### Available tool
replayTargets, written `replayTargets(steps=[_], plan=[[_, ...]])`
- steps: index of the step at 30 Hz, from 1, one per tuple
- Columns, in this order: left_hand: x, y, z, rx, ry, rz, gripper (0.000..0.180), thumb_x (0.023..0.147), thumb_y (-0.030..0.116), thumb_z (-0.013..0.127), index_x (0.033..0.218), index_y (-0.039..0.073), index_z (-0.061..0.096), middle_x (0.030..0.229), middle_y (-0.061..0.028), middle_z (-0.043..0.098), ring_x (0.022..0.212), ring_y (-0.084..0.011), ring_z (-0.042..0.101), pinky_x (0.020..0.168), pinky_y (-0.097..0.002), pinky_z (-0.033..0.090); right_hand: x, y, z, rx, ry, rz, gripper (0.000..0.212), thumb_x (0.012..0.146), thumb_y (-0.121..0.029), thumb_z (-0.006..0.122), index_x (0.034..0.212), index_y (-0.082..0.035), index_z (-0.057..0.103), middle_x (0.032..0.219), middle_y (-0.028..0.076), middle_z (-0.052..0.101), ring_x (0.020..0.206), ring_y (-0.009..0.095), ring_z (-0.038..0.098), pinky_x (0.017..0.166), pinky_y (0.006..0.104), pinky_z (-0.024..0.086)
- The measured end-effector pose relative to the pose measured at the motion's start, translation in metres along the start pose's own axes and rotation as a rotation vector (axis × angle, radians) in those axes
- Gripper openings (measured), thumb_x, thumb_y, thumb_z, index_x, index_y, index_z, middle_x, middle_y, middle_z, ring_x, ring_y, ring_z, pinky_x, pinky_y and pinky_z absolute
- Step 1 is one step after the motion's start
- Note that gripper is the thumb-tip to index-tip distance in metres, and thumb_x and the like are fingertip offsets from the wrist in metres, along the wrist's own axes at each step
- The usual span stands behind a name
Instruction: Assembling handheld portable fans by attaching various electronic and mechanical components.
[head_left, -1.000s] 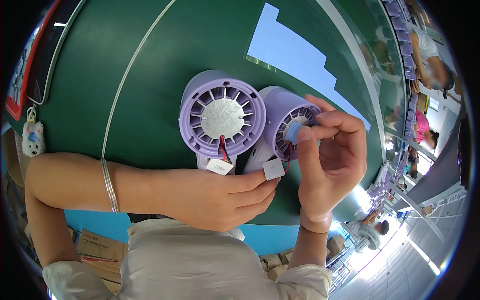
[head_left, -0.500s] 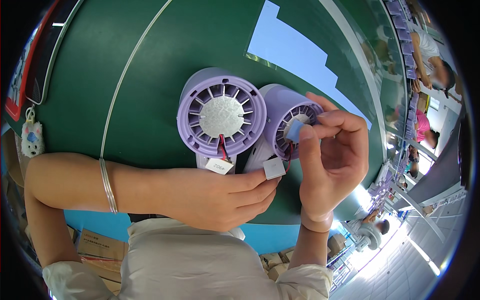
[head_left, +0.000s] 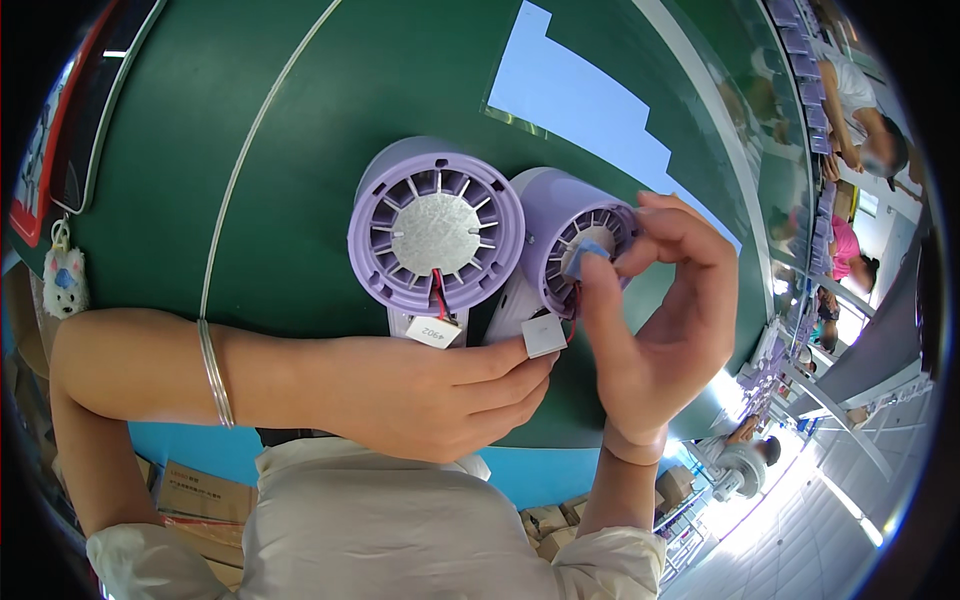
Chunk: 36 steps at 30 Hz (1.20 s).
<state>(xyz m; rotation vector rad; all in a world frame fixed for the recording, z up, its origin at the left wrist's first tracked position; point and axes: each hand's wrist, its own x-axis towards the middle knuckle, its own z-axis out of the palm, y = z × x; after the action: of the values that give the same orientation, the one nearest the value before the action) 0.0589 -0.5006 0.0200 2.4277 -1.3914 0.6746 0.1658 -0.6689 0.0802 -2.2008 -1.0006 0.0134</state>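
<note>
Two purple handheld fan bodies lie on the green table with their slotted round ends facing me. The larger-looking left fan (head_left: 365, 240) shows a silver disc (head_left: 437, 232) and red and black wires running to a white square plate (head_left: 433, 331). My left hand (head_left: 465, 400) is closed around the lower part of the right fan (head_left: 545, 205), its fingertips by a second white square plate (head_left: 545, 336). Between thumb and index finger, my right hand (head_left: 660, 300) pinches a small blue pad (head_left: 583, 258) at the right fan's central disc. The fingers partly hide that fan's end.
A light blue stepped sheet (head_left: 570, 95) lies beyond the fans. A pale cord (head_left: 240, 165) crosses the table at left, near a red-edged object with a fluffy charm (head_left: 65, 280). Cardboard boxes (head_left: 200, 490) sit below the table edge. Other people work at far right.
My right hand has moved slightly left and the blue pad has tilted, closer over the right fan's disc. The left hand keeps its hold.
</note>
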Motion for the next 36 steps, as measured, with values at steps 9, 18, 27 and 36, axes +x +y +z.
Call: replayTargets(steps=[9,18,27,36], plan=[[0.001,0.001,0.001,0.003,0.012,-0.004,0.033,0.088,0.024,0.052,0.106,0.002,0.068,0.117,-0.0085,0.065,0.120,-0.0259,0.059,0.102,-0.0370,0.045,0.023,0.044,-0.013,0.203,0.339,0.166,0.028,0.084,0.002,0.068,0.111,0.006,0.061,0.107,0.011,0.063,0.104,0.018,0.058,0.097,0.0326,0.043],[0.001,0.002,0.003,-0.012,0.027,-0.017,0.032,0.087,0.022,0.053,0.106,0.001,0.069,0.117,-0.0090,0.065,0.120,-0.0264,0.059,0.103,-0.0378,0.046,0.032,0.088,0.007,-0.455,0.106,0.082,0.043,0.089,-0.020,0.069,0.128,-0.005,0.062,0.121,0.015,0.058,0.112,0.031,0.054,0.101,0.0408,0.039],[0.000,0.002,0.002,-0.016,0.015,-0.008,0.032,0.087,0.023,0.053,0.106,0.002,0.069,0.117,-0.0089,0.065,0.121,-0.0267,0.059,0.103,-0.0383,0.045,0.039,0.081,0.006,-0.319,0.078,0.083,0.028,0.086,-0.016,0.070,0.111,-0.004,0.070,0.115,0.012,0.062,0.113,0.029,0.054,0.100,0.0405,0.040],[0.003,0.003,0.002,-0.016,0.022,-0.005,0.032,0.088,0.023,0.053,0.107,0.002,0.068,0.118,-0.0095,0.064,0.121,-0.0276,0.058,0.104,-0.0394,0.045,0.054,0.094,-0.003,-0.254,0.071,0.174,0.015,0.086,-0.013,0.070,0.096,-0.003,0.069,0.108,0.013,0.065,0.113,0.030,0.057,0.091,0.0386,0.047]])
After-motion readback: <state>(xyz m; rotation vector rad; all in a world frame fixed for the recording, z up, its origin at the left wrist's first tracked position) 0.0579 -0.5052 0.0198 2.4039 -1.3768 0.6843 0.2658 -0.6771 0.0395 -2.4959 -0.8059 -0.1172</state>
